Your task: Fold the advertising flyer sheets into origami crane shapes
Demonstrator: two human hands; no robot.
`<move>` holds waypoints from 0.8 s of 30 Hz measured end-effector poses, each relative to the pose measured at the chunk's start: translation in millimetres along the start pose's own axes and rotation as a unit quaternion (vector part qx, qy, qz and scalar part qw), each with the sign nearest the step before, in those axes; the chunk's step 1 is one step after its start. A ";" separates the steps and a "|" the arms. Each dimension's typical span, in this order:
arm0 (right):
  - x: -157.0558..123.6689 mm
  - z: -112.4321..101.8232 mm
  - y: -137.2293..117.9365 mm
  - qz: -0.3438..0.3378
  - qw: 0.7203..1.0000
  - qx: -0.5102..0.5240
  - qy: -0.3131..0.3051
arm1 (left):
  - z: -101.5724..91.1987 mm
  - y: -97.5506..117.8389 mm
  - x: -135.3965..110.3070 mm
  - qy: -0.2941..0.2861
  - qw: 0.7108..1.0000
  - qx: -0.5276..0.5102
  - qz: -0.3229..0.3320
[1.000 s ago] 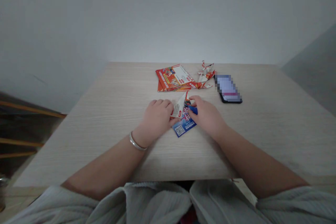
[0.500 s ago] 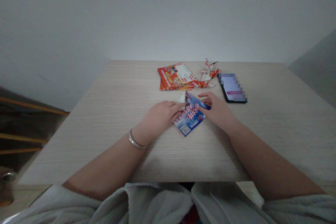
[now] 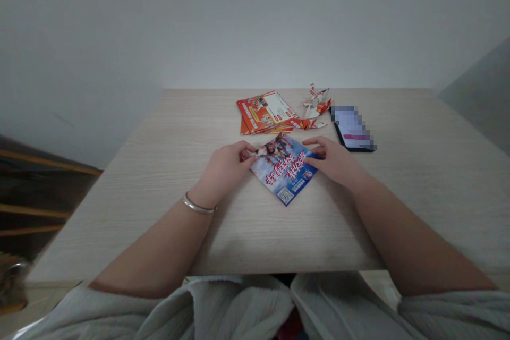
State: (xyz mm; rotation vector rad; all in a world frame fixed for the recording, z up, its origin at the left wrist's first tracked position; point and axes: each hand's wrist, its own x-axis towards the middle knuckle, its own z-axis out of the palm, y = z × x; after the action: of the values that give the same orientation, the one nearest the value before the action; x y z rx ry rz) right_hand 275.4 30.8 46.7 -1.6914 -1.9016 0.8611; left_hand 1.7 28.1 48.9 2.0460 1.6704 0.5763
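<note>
Holds a thin, square, mostly blue printed paper flyer [image 3: 281, 170] by two opposite corners, turned like a diamond, at the middle of a pale wood-grain tabletop [image 3: 422, 186]. Pinches its left corner narrowly between thumb and fingers of the bare left hand [image 3: 226, 167]. Pinches its right corner likewise with the bare right hand [image 3: 333, 162], thumb on the printed face, index finger beyond the upper right edge. Shows pink-and-white lettering [image 3: 290, 166] across the middle and a black-and-white QR code [image 3: 285, 195] near the bottom corner. Cannot tell whether flat on the wood or slightly raised.

Wears a round silver-coloured metal bangle [image 3: 199, 208] on the left wrist. Farther back, just beyond the top corner, a fanned stack of orange-red and white printed papers [image 3: 261, 111]; close against its right end, spiky folded paper [image 3: 316, 106] in red, orange and white. Right of that, a black-edged rectangular phone [image 3: 353, 127], screen blurred into blocks, near the right hand but apart. Behind, a plain grey wall [image 3: 255, 21].
</note>
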 end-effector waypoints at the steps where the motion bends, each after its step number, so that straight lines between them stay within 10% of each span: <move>1: 0.7 -1.2 0.4 0.003 1.000 -0.010 0.003 | 0.3 -1.8 1.3 -0.004 1.000 -0.006 -0.009; 9: 8.3 -7.4 13.7 0.003 0.999 0.038 -0.007 | -1.7 -11.1 7.0 -0.028 0.997 -0.060 -0.034; 20: 8.2 3.3 9.0 -0.229 0.962 -0.142 0.034 | 0.3 -11.7 7.5 0.035 0.971 0.095 0.216; 24: 7.0 3.0 6.7 -0.235 0.961 -0.143 0.012 | 3.3 -11.0 6.1 0.012 0.971 0.096 0.218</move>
State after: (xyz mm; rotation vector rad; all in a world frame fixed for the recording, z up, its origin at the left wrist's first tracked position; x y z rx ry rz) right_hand 277.0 37.6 39.3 -1.2878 -2.3601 0.3907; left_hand -4.0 35.8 40.3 2.5813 1.3319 0.5965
